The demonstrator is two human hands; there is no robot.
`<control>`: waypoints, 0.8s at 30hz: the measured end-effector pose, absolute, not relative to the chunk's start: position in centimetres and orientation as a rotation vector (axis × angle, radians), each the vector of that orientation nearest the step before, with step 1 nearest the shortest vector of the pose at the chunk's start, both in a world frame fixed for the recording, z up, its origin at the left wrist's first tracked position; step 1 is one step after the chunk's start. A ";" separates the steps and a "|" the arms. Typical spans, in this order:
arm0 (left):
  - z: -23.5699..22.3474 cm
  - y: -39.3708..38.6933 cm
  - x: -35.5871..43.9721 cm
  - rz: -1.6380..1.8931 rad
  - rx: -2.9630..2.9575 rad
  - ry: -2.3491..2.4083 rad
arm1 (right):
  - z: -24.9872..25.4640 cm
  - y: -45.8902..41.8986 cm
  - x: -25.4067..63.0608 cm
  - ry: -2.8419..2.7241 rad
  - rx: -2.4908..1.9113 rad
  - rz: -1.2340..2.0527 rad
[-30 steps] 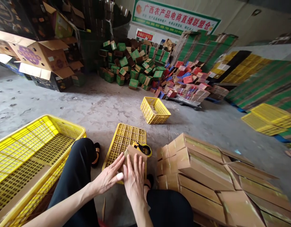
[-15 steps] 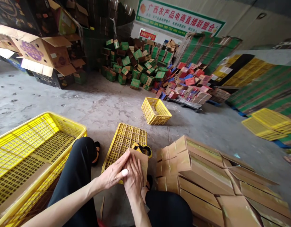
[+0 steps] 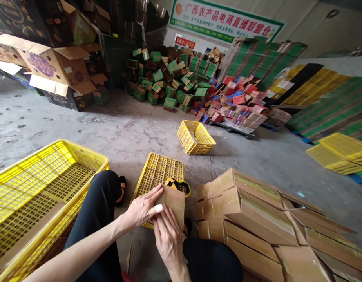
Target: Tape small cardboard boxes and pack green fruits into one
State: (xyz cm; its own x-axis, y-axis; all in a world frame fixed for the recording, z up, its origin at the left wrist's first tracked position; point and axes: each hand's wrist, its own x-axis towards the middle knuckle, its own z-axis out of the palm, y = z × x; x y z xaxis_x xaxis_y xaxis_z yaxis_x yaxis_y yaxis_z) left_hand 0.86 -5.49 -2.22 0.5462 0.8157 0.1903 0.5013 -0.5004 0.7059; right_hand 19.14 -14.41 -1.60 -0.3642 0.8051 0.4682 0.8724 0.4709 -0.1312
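A small brown cardboard box (image 3: 175,203) rests on an upturned yellow crate (image 3: 159,172) between my knees. My left hand (image 3: 144,209) lies over the box's left edge, fingers stretched along it and thumb pressing its near side. My right hand (image 3: 167,239) is just below the box, fingers bent against its near face. A yellow-and-black tape dispenser (image 3: 178,185) lies on the crate right behind the box.
A big yellow crate (image 3: 48,172) stands at my left. Flat brown cartons (image 3: 257,219) are heaped at my right. A small yellow basket (image 3: 195,138) sits on the concrete floor ahead, with piles of green and red boxes (image 3: 198,90) beyond.
My right hand slid down off the top of the box toward me. My left hand shifted from flat beside the box to gripping its left edge.
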 end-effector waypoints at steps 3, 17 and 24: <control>-2.6 -5.5 1.1 0.733 2.273 1.080 | -2.2 -15.5 21.1 -2.124 -1.531 -0.211; -2.6 -10.2 5.2 0.770 2.653 1.073 | -6.5 -14.2 21.8 -1.613 -1.920 -0.053; -2.3 -9.5 4.4 0.691 2.646 1.025 | -5.6 -10.1 24.4 -1.710 -1.873 0.130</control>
State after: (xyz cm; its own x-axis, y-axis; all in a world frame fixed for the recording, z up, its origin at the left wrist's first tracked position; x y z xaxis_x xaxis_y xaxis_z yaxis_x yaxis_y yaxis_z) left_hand 4.45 -9.51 -2.31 0.6460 0.6801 0.3466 0.5763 -0.7323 0.3628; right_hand 24.37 -10.05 -5.65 0.1684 0.9349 0.3123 0.8770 0.0026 -0.4806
